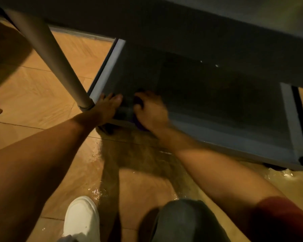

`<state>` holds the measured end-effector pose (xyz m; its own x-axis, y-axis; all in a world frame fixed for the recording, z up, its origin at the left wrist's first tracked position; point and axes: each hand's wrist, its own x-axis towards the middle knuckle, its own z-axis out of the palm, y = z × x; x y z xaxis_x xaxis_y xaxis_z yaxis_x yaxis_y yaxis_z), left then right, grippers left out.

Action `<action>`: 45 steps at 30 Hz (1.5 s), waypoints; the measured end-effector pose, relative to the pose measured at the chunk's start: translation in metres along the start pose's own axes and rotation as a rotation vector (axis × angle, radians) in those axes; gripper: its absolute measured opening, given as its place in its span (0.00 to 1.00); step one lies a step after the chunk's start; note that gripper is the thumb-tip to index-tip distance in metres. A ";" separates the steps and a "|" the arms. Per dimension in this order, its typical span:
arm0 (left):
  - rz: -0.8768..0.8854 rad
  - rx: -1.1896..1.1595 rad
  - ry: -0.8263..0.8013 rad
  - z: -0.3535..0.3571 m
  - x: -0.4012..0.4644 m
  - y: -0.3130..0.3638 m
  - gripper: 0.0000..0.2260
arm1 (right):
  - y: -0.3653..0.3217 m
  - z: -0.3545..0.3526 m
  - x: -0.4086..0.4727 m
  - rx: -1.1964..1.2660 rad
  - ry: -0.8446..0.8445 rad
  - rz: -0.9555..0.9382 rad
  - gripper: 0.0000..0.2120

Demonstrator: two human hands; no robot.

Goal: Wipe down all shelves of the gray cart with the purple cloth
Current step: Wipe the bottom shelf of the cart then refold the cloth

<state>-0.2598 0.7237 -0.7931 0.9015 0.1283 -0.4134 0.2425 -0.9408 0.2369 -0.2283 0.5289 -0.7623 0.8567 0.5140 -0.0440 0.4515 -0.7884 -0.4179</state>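
The gray cart's bottom shelf point(217, 105) lies low over the floor, dark inside, under an upper shelf point(182, 23). My right hand point(150, 110) presses down at the shelf's near left corner, closed over the purple cloth point(138, 125); only a dark purple edge shows beneath the palm at the front rim. My left hand point(107, 106) rests on the same corner beside the cart's gray post point(49, 55), fingers spread flat on the rim.
The wooden floor point(42, 95) surrounds the cart, with shiny wet patches point(96, 191) in front of it. My white shoe point(82, 219) and bent knee point(187, 220) are close below. A caster point(106, 129) sits under the corner.
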 end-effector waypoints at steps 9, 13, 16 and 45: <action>0.006 0.267 0.029 0.025 -0.013 -0.001 0.30 | 0.109 -0.031 -0.066 -0.338 -0.045 -0.036 0.16; -0.058 0.300 -0.075 0.020 -0.016 0.006 0.34 | 0.158 -0.059 -0.099 -0.335 -0.004 0.199 0.16; -0.115 0.072 -0.091 0.008 -0.015 0.038 0.32 | 0.140 -0.057 -0.078 -0.172 0.093 0.238 0.17; 0.130 0.225 -0.045 0.096 -0.029 0.191 0.38 | 0.231 -0.087 -0.147 -0.241 0.077 0.197 0.17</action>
<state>-0.2740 0.5101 -0.8205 0.9019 -0.0074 -0.4319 0.0355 -0.9952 0.0912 -0.2286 0.2416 -0.7737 0.9456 0.3239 -0.0297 0.3136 -0.9322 -0.1806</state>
